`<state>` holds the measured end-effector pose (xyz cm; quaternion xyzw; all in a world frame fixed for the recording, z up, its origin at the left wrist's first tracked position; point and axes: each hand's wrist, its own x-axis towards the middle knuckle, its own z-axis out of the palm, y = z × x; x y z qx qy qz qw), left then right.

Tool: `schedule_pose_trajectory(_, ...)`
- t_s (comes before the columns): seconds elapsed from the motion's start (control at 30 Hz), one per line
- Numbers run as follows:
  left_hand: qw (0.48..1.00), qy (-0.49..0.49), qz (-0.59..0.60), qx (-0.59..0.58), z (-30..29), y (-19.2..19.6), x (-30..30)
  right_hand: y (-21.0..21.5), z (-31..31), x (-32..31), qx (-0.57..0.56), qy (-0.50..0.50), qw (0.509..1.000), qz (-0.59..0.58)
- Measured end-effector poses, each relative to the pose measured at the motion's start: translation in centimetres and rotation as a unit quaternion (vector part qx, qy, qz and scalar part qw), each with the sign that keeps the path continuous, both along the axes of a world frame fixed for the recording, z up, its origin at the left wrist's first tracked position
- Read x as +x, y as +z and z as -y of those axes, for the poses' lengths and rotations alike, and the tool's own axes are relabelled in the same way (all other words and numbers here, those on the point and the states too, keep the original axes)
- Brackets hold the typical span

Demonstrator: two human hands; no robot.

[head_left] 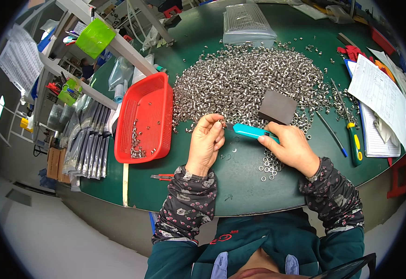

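On the green table (pixel 240 186), at its near edge: left hand (pixel 206 142), fingers curled upward, thumb and fingertips pinched on one small metal ring (pixel 221 122) held just above the tabletop. Right hand (pixel 290 148), closed around a turquoise knife (pixel 251 132), its tip aimed left toward the pinched ring and almost touching it. Just beyond the right hand: dark grey block (pixel 277 107), lying at the near edge of a large heap of metal rings (pixel 249 79) that spreads across the middle of the table. Under and beside the right hand: small cluster of loose rings (pixel 269 168), lying flat; a few curved shavings between the two hands. Left of the left hand: red mesh basket (pixel 143 139), holding a scatter of rings along its near left side. Near the left forearm: small red-handled tool (pixel 162 176), flat on the table. Right of the right hand: blue pen (pixel 332 133), and a screwdriver with green and yellow handle (pixel 353 142), both apart from the hand. Far right edge: stack of printed papers (pixel 377 100). Far side of the heap: clear plastic box (pixel 248 23), closed. Both forearms in dark floral sleeves.
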<state>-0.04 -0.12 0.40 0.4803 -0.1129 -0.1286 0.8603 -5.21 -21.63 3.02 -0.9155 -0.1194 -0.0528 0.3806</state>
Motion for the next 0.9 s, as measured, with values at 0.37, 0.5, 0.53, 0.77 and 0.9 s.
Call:
schedule_pose_trajectory(0.37,0.998,0.018,0.026,0.045,0.64,0.51,-0.50,-0.18,0.17,0.07,0.016,0.020,1.000,-0.010)
schedule_pose_trajectory(0.5,1.000,0.014,0.010,0.010,0.48,0.16,-0.35,-0.42,-0.46,-0.16,-0.042,-0.022,0.981,0.187)
schedule_pose_trajectory(0.53,1.000,0.019,0.006,-0.005,0.55,0.28,-0.40,-0.34,-0.38,-0.12,-0.042,-0.022,0.981,0.188)
schedule_pose_trajectory(0.77,0.999,0.010,0.003,-0.035,0.39,0.15,-0.23,-0.29,-0.26,-0.20,0.014,-0.006,0.999,0.042)
schedule_pose_trajectory(0.9,1.000,0.005,-0.001,-0.030,0.49,0.36,-0.35,-0.25,-0.13,0.04,0.031,0.004,1.000,0.000)
